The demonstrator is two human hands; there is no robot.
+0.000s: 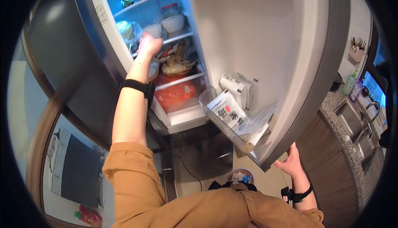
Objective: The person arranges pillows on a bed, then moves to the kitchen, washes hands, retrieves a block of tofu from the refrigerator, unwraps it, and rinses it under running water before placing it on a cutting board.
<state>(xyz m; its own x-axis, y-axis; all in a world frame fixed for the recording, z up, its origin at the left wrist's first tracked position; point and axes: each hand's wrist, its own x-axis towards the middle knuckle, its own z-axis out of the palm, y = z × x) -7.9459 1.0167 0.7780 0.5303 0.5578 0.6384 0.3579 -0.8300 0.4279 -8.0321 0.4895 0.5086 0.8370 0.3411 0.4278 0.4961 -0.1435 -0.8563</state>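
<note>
My left hand (150,45) reaches into an open refrigerator, its fingers curled at the front of a middle shelf (174,39). It is at the near side of a white bowl (152,30); the fingertips are blurred and partly hidden, so any grip does not show. A second white bowl (173,23) and a red-lidded jar (170,10) stand farther in. Beside the hand on the left lies a clear plastic bag (128,30) with something green inside. My right hand (290,162) rests at the outer lower edge of the refrigerator door (314,97), thumb and fingers spread apart.
The door's clear bin (222,128) holds several white packets (228,108). Below the wrist, a lower shelf carries a yellowish wrapped item (177,66), above an orange-red bag (177,94). A round container (241,175) is on the floor. The counter on the right has a double sink (349,119).
</note>
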